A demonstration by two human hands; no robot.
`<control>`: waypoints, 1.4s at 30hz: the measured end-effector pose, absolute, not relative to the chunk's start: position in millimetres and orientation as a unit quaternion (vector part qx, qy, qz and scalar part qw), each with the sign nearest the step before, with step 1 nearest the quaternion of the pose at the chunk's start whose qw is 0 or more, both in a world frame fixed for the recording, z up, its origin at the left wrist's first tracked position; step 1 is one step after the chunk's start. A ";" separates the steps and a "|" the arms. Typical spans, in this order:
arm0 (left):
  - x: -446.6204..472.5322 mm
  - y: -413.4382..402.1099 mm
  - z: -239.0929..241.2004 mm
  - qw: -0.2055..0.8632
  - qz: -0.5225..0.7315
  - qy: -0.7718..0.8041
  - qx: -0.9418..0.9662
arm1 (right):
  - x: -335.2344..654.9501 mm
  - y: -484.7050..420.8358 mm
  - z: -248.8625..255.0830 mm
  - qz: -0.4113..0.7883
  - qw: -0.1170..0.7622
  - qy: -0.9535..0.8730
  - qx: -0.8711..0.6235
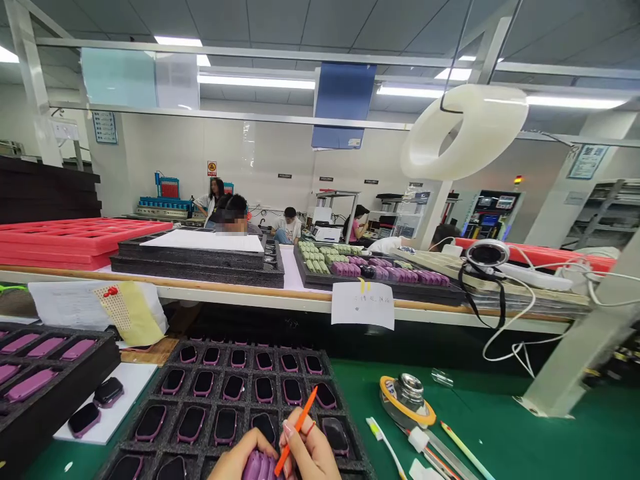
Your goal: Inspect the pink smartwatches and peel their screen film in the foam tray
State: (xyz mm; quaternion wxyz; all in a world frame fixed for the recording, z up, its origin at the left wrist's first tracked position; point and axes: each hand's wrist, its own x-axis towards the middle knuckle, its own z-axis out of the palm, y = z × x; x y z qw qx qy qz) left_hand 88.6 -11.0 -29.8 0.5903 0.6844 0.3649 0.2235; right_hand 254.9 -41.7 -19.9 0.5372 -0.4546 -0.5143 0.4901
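My left hand point(240, 459) at the bottom of the view closes around a purple ribbed object point(260, 467), probably a watch body or strap, partly hidden by my fingers. My right hand point(311, 448) pinches a slim orange stick point(297, 430), with its lower tip at the purple object. Directly under and around both hands lies a black foam tray point(347, 417). Its slots hold several dark-faced watches with purple rims, such as one point(225, 426) just beyond my left hand.
Left of the tray are a purple-filled foam tray point(50, 380) and loose watches on a white sheet point(115, 407). To the right, a metal bottle in a yellow ring point(407, 400) and a brush point(383, 443) sit on a green mat point(475, 427). Beyond stands a shelf bearing trays; co-workers sit further back.
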 end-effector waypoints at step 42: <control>85.5 -46.6 15.0 0.518 0.192 0.456 0.698 | 279.1 -82.0 -15.9 0.159 0.490 -0.777 -0.362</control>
